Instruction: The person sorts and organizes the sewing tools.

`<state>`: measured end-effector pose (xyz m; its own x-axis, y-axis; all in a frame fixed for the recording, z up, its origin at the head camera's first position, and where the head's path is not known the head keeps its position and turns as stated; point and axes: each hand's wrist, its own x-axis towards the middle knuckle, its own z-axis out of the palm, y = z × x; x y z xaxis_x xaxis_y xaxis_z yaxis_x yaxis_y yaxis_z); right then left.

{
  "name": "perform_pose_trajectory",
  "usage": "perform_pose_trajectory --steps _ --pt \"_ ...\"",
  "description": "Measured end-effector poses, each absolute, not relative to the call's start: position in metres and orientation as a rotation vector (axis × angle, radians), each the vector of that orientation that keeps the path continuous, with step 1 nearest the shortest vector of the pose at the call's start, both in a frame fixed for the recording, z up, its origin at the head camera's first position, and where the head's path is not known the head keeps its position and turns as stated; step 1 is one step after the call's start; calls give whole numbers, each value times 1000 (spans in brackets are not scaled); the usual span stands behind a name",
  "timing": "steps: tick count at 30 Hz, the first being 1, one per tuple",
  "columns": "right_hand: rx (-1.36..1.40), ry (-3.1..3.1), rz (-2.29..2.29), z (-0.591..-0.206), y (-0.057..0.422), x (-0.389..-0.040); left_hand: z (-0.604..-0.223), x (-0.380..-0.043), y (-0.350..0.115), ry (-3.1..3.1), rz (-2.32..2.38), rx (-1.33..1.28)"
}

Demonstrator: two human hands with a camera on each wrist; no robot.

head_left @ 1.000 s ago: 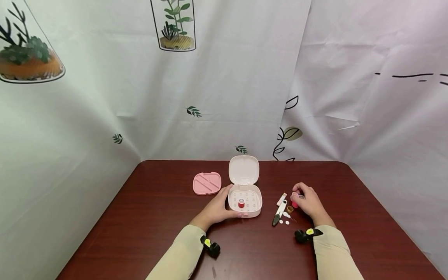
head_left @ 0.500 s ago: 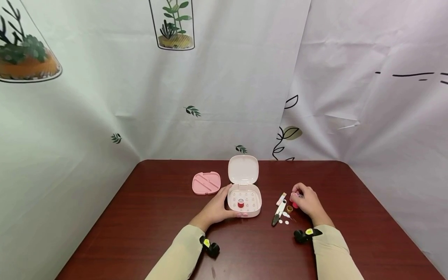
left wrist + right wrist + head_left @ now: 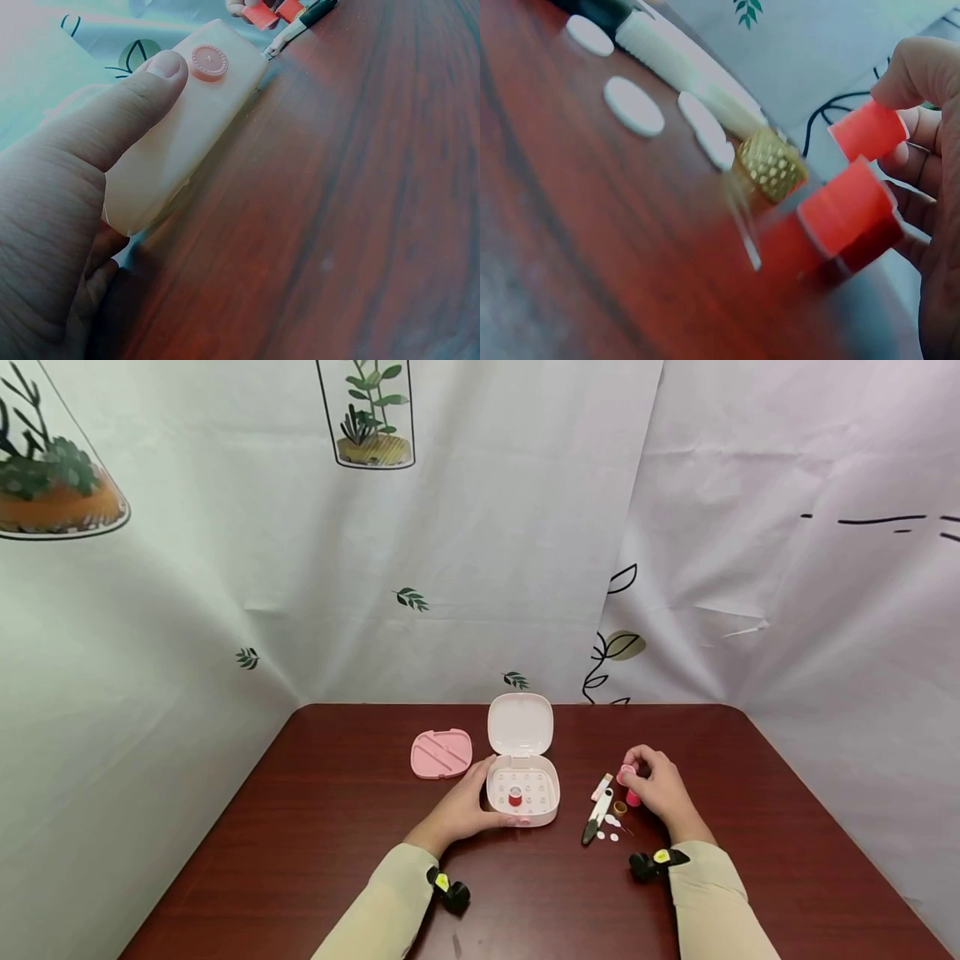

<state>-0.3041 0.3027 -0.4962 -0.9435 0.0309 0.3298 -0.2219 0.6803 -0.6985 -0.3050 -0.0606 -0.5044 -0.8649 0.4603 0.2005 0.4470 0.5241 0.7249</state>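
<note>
My left hand (image 3: pixel 461 806) grips the left side of a pale pink sewing box (image 3: pixel 543 817), the thumb on its front wall close to the round pink catch (image 3: pixel 209 61). The box's lid (image 3: pixel 521 724) stands up at the back. Inside, one red thread spool (image 3: pixel 515 797) sits among rows of small pegs. My right hand (image 3: pixel 662 783) pinches a pinkish-red thread spool (image 3: pixel 868 131) between thumb and fingers, raised above the table. Just below it, a second spool (image 3: pixel 847 210) stands on the table, beside a gold thimble (image 3: pixel 772 165).
A white tool with a dark green end (image 3: pixel 597 818) lies between box and right hand, with a small pale piece (image 3: pixel 602 787) behind it. Several white buttons (image 3: pixel 634 106) and a thin needle-like piece (image 3: pixel 744 225) lie nearby. A pink grooved tray (image 3: pixel 442 753) rests left of the box.
My right hand has shifted slightly away and up, bringing its spool apart from the one standing below. The left hand has kept its grip on the box.
</note>
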Motion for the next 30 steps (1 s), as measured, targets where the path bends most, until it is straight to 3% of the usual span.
perform_pose_trajectory --steps 15,30 --pt "379 -2460 1155 -445 250 -312 -507 -307 -62 2737 1288 822" --pt "551 -2548 1288 -431 189 -316 -509 -308 -62 2710 1325 832"
